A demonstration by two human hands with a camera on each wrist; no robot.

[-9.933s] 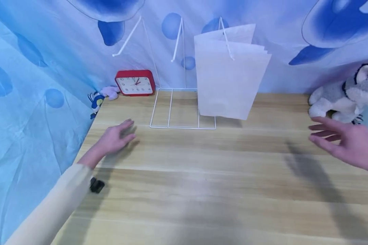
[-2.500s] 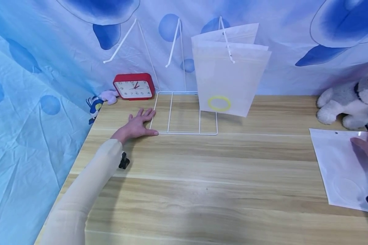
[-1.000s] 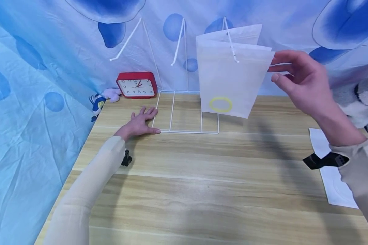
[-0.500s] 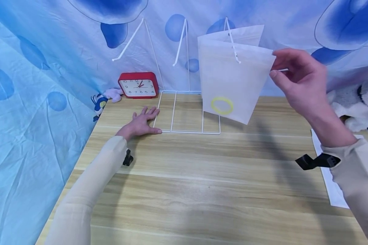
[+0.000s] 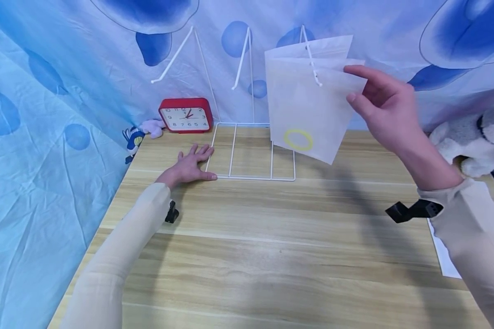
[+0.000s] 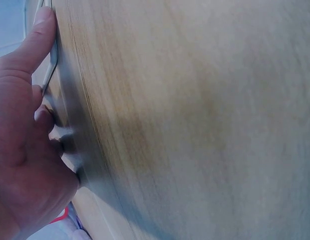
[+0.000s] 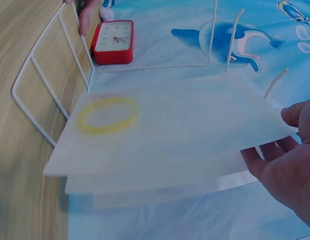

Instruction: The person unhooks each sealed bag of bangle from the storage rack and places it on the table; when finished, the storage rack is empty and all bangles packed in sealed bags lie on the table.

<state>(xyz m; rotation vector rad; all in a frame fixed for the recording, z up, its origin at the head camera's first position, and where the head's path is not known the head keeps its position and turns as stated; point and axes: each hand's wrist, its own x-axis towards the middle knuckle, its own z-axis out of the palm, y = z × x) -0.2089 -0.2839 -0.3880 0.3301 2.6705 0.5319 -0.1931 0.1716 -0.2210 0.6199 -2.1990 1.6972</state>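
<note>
Pinched near its upper right corner, the front pouch point(image 5: 308, 103) was in the grip of the right hand point(image 5: 389, 112) — thumb on the near face, fingers behind the edge; how firmly they pressed could not be told. This white pouch, with a yellow ring point(image 5: 298, 140) low on it, hung tilted just right of the upper centre of the head view. Other white pouches point(image 5: 313, 48) hung behind it on the rightmost hook point(image 5: 311, 61), whose tip showed before the front one.

Left of centre, the left hand point(image 5: 187, 167) had its fingers spread and curled round nothing, resting on the wooden table point(image 5: 230, 256) and across the left end of the white wire rack's base point(image 5: 254, 177) — its thumb lay at the near corner.

A red clock point(image 5: 185, 115) stood beyond it, upper left of the middle. At the right edge sat a plush dog point(image 5: 477, 141); below, the right sleeve point(image 5: 473, 233) partly hid a white packet point(image 5: 445, 258).
</note>
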